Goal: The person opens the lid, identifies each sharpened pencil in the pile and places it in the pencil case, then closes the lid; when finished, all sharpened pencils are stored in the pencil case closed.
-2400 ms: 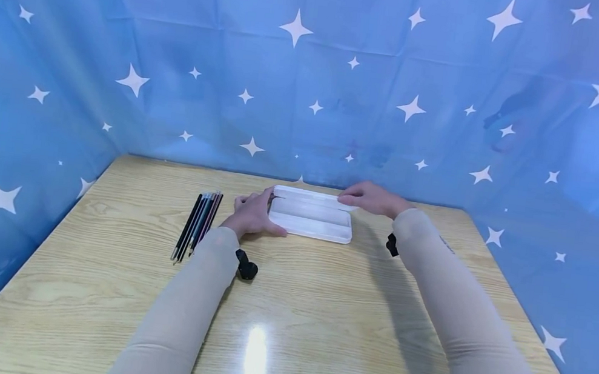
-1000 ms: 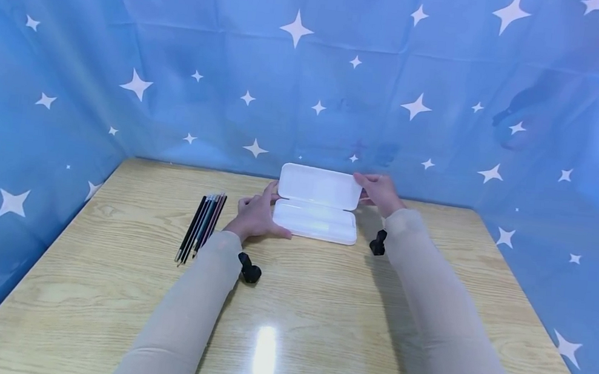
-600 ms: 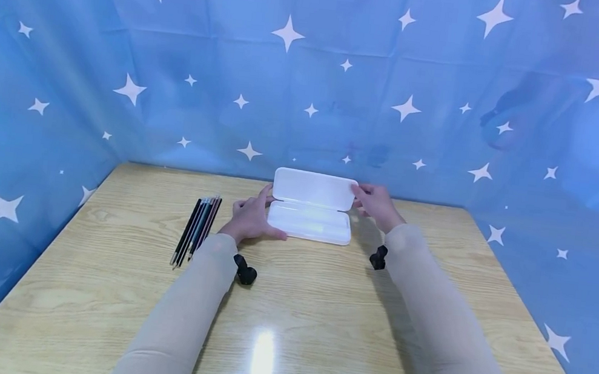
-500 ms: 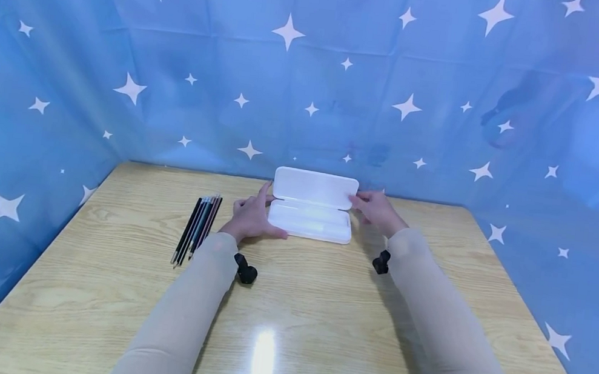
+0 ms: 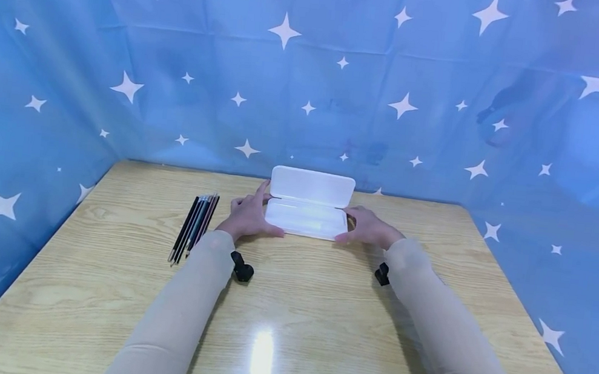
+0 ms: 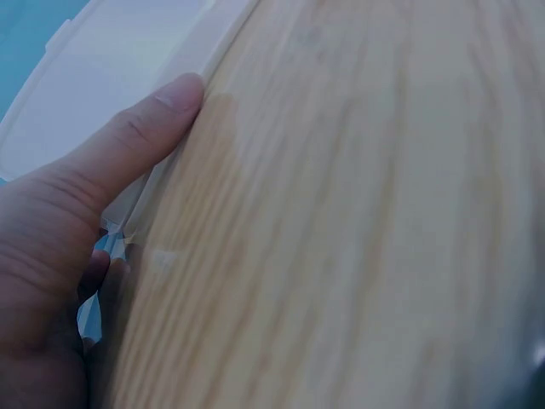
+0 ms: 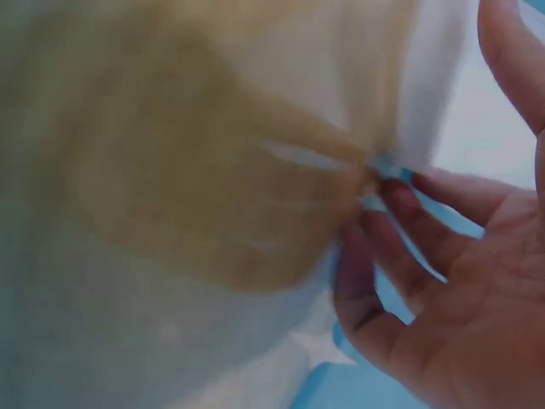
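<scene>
A white pencil case (image 5: 306, 219) lies at the back of the table, its hinged lid (image 5: 312, 186) standing up behind the tray. My left hand (image 5: 250, 213) grips the case's left end, thumb along the front edge and fingers round the back. In the left wrist view, the left thumb (image 6: 140, 141) lies against the white rim. At the other end my right hand (image 5: 369, 226) holds the case, its thumb at the front corner and its forefinger near the hinge. The right wrist view is blurred; curled fingers (image 7: 417, 243) show close to the case's end there.
Several dark pencils (image 5: 193, 231) lie side by side to the left of my left hand. A blue cloth with white stars (image 5: 311, 78) hangs behind the wooden table (image 5: 319, 311) and at its sides.
The lid has swung up from a low tilt to upright. My right hand has let go of the lid and moved down to the tray's right end. The left hand keeps its grip.
</scene>
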`<act>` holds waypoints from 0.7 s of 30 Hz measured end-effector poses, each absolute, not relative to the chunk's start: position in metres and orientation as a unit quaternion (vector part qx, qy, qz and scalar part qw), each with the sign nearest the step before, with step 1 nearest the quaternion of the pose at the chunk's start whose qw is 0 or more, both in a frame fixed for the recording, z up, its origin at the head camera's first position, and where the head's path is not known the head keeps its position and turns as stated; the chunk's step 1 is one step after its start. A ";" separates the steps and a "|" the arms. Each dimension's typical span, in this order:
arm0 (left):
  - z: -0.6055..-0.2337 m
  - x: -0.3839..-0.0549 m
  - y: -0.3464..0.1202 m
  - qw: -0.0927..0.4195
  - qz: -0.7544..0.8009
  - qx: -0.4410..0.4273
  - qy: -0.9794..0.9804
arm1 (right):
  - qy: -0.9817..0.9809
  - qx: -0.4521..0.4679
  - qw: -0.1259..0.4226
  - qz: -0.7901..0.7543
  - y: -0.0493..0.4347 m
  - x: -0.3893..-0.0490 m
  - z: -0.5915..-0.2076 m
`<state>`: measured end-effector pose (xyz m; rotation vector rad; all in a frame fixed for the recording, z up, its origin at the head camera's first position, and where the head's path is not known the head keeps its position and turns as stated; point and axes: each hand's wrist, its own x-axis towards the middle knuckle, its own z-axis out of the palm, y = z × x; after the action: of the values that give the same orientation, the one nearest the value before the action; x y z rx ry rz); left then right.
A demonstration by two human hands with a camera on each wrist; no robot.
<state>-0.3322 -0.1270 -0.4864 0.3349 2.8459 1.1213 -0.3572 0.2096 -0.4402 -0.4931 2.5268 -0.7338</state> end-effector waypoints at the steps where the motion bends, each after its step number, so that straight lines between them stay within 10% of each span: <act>1: -0.487 -0.333 -0.127 0.033 0.364 0.109 0.924 | 0.922 -0.182 0.226 -0.256 0.210 -0.357 -0.441; 21: -0.487 -0.326 -0.129 0.052 0.381 0.122 0.915 | 0.920 -0.199 0.217 -0.257 0.215 -0.348 -0.438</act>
<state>-0.3261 -0.1295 -0.4871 0.3726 2.7833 1.1587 -0.3478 0.2152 -0.4376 -0.5524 2.5498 -0.7118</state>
